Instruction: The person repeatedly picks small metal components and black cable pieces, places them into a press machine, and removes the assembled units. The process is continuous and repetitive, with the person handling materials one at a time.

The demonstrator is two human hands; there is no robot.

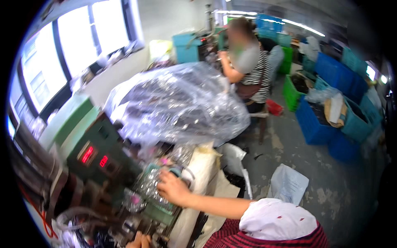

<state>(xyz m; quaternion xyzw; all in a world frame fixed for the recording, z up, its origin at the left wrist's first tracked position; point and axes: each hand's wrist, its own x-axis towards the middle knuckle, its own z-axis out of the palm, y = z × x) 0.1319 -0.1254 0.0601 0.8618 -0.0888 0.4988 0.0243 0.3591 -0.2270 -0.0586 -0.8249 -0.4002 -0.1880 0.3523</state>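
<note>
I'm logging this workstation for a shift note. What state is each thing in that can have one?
Green machine: on, two red readouts lit.
Clear plastic bag: bulging, piled behind the machine.
Right hand: resting on clear wrapped pieces, grip unclear.
Left hand: at the lower edge, mostly cut off.
Blue crates: stacked; nearer ones open-topped.

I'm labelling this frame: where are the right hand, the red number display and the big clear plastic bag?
right hand (173,188): head view, back of hand.
red number display (87,154): head view, lit digits.
clear plastic bag (182,103): head view, crinkled middle.
</note>
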